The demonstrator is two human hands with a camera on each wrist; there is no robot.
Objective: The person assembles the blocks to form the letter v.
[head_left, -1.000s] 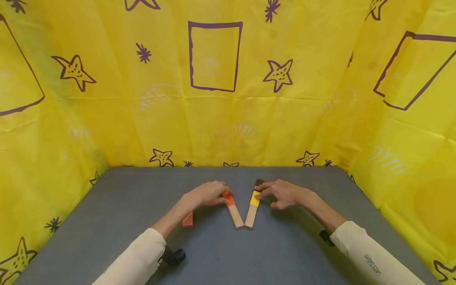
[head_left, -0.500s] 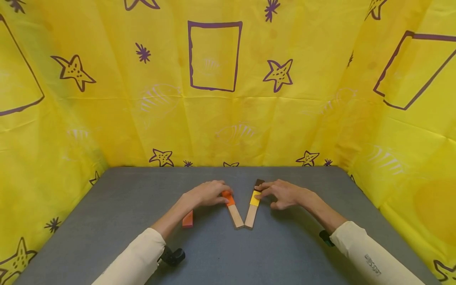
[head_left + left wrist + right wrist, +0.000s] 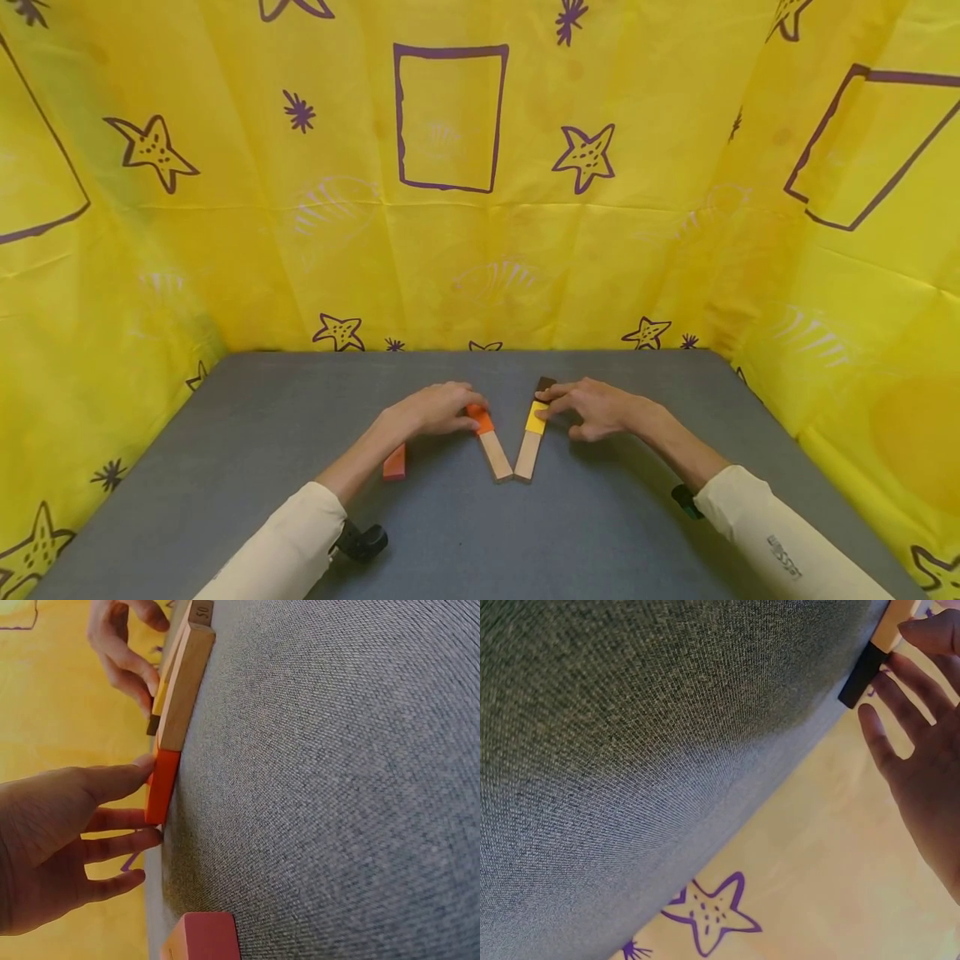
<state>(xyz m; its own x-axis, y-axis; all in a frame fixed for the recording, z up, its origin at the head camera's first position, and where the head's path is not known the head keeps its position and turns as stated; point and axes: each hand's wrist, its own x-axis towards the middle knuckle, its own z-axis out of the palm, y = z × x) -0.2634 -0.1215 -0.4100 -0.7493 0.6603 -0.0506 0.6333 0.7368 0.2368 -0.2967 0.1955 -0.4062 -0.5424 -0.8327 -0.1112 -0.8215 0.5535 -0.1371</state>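
Wooden blocks lie on the grey table in a V, its point towards me. The left leg is a plain wood block with an orange block end to end beyond it; my left hand pinches the orange one between thumb and fingers. Another plain block, a yellow block and a dark brown block make up the right leg. My right hand holds the yellow block near its join with the brown one, thumb on its side. Fingers partly cover both coloured blocks.
A red-pink block lies beside my left forearm, partly hidden by it; its end shows in the left wrist view. The grey table meets a yellow patterned cloth at the back and sides.
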